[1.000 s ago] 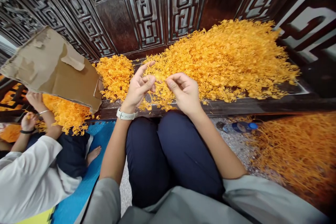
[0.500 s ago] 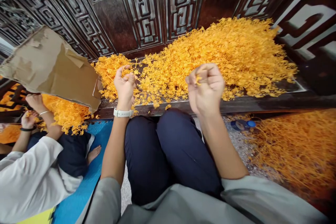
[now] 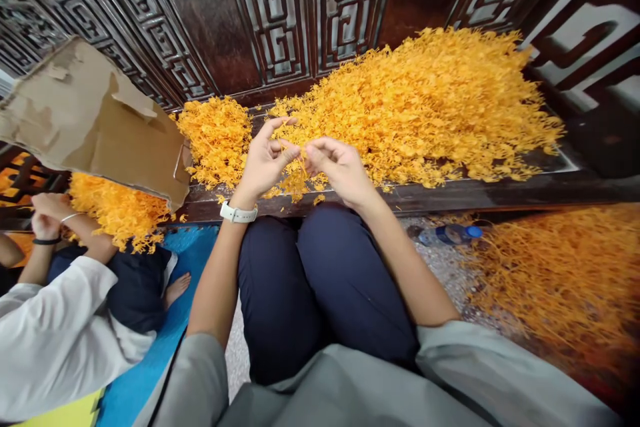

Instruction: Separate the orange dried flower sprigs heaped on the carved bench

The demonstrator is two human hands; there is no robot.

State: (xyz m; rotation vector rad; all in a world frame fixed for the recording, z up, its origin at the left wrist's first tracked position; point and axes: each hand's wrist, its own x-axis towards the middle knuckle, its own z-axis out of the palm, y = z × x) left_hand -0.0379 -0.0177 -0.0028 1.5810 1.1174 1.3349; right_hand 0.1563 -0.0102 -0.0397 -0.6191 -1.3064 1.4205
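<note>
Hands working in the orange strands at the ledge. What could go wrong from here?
1. The orange strands reach the front edge of the dark wooden ledge, next to the left hand and right hand, so a careless pull could knock some onto the lap or floor.
2. The plastic water bottle lies beside the heap of strands on the floor; a leak might wet them.

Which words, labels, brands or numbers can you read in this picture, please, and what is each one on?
No text can be read anywhere in this view.
The water bottle on the floor has a label too small and blurred to read.
The cardboard shows no printing I can make out.
The white wristwatch shows no readable marks.
</note>
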